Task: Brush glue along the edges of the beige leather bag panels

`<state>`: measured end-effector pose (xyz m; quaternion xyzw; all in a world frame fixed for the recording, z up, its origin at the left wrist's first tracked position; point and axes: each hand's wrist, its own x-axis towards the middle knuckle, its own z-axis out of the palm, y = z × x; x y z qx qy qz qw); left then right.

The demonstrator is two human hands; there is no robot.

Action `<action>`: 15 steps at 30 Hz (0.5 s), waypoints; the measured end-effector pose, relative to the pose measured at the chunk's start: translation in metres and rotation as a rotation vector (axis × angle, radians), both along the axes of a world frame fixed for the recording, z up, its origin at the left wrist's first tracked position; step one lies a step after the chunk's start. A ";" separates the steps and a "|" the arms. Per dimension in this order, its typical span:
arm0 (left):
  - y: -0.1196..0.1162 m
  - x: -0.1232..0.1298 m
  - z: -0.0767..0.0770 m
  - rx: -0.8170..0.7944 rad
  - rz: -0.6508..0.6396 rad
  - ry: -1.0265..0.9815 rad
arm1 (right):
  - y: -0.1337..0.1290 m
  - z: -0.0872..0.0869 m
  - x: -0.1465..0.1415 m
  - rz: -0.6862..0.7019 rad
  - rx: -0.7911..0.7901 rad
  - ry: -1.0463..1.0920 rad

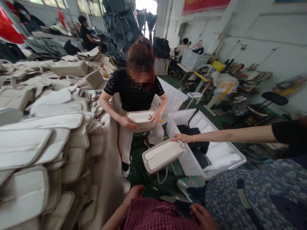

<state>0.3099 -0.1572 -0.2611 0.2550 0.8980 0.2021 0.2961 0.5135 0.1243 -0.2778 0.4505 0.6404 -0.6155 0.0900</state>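
Left hand: the wearer's left hand (134, 193) has its fingers curled in; I cannot tell whether they close on anything.
Right hand: the wearer's right hand (202, 215) is loosely bent, fingers pointing toward the other hand; whether it grips anything, I cannot tell.
Checked garment: the dark red checked garment (155, 214) lies between the two hands, just beside the left one.
Near bag: a beige bag with a white face (164, 155) is ahead of both hands and apart from them, its handle (163, 175) hanging on the side toward them.
Neighbour's hand: a co-worker's hand (183, 138), with a bracelet (192, 139) at the wrist, reaches in from the right and holds that bag's far edge.
Flowered cloth: the co-worker's blue flowered cloth (240, 188) is right of the right hand.
White bin: a plastic bin (185, 161) stands beyond the right hand, dark fabric pieces (192, 131) inside.
Seated person: farther ahead of the left hand, a person in a black top (135, 95) holds another beige bag (144, 125) in both hands.
Bag pile: beige bags (26, 143) are heaped left of the left hand, many showing white faces.
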 end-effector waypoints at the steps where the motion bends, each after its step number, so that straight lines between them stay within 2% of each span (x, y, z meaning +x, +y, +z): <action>1: 0.005 -0.008 -0.004 0.035 -0.032 -0.031 | 0.002 0.002 -0.007 -0.095 -0.032 0.010; 4: 0.030 -0.030 0.000 0.133 -0.110 -0.081 | 0.018 0.016 -0.036 -0.283 -0.067 0.073; 6: 0.055 -0.041 0.011 0.193 -0.172 -0.044 | 0.036 0.025 -0.059 -0.347 -0.076 0.109; 8: 0.084 -0.050 0.024 0.236 -0.256 0.036 | 0.057 0.026 -0.082 -0.353 -0.050 0.131; 11: 0.133 -0.057 0.033 0.232 -0.308 0.160 | 0.090 0.014 -0.117 -0.234 0.040 0.131; 15: 0.195 -0.057 0.024 0.220 -0.355 0.255 | 0.135 -0.009 -0.177 0.031 0.072 0.120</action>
